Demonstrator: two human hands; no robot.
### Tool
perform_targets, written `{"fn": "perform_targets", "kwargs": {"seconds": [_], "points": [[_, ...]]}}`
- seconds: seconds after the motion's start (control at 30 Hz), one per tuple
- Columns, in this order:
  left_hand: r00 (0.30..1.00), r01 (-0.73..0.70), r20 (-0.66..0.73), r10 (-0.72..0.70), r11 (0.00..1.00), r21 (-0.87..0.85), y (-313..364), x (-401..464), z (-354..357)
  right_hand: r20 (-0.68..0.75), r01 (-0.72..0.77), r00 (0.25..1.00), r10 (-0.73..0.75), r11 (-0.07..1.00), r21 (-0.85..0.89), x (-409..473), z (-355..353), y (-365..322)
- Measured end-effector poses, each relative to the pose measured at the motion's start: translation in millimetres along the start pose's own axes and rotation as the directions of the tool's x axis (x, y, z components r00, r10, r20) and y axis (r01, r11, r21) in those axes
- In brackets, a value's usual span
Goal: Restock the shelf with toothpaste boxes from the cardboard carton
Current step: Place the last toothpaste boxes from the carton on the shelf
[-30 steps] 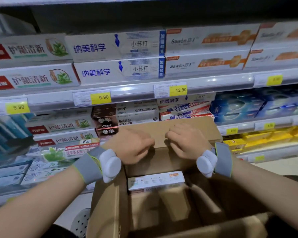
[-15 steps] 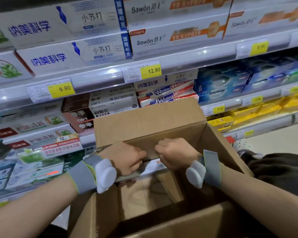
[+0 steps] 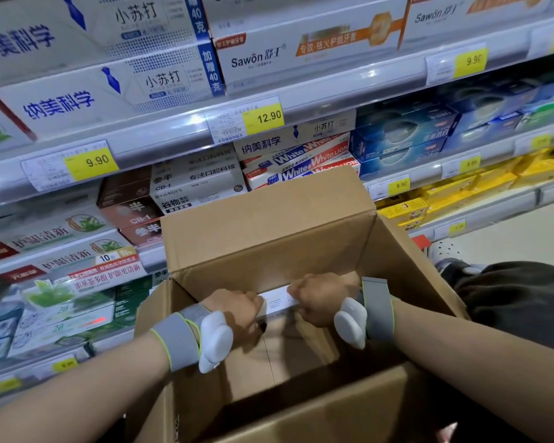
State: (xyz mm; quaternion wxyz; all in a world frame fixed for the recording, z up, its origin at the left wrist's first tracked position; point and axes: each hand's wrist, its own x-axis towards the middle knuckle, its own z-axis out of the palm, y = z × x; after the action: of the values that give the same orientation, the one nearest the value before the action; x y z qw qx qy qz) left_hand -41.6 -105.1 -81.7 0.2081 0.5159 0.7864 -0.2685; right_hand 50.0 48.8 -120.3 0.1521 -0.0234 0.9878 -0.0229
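An open brown cardboard carton (image 3: 269, 238) stands in front of me with its far flap raised. Both hands are down inside it at the far wall. My left hand (image 3: 237, 310) grips the left end of a white toothpaste box (image 3: 277, 300), and my right hand (image 3: 320, 297) grips its right end. Only the box's middle strip shows between the fists. The carton's floor beneath looks bare brown cardboard. Behind the carton, the shelves (image 3: 173, 132) are stocked with rows of toothpaste boxes.
Shelf rails carry yellow price tags such as 12.90 (image 3: 264, 118) and 9.90 (image 3: 92, 161). White, brown, blue and yellow toothpaste boxes fill several tiers. My dark-clothed knee (image 3: 518, 298) and pale floor (image 3: 509, 238) lie to the right of the carton.
Both hands dropped from the carton's far rim down into it and closed on the white box's ends. My view tilted down and moved closer to the shelf.
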Motion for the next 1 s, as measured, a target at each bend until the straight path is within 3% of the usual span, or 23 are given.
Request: {"fn": "perform_targets", "kwargs": {"seconds": [0.2, 0.57, 0.83, 1.0], "points": [[0.998, 0.009, 0.062, -0.01, 1.0, 0.01, 10, -1, 0, -0.033, -0.018, 0.999, 0.019, 1.0, 0.012, 1, 6, -5], [0.998, -0.038, 0.043, 0.037, 0.999, 0.024, 10, 4, 8, 0.25, 0.004, 0.968, 0.0, 1.0, -0.019, 5, 16, -4], [0.999, -0.026, 0.022, 0.026, 1.0, -0.011, 6, 0, -3, 0.159, -0.017, 0.987, 0.014, 1.0, 0.023, 8, -11, -1], [1.0, -0.012, -0.001, 0.012, 0.999, -0.048, 5, -1, -7, 0.18, -0.038, 0.983, 0.022, 0.996, 0.085, 4, -26, 4]]}}
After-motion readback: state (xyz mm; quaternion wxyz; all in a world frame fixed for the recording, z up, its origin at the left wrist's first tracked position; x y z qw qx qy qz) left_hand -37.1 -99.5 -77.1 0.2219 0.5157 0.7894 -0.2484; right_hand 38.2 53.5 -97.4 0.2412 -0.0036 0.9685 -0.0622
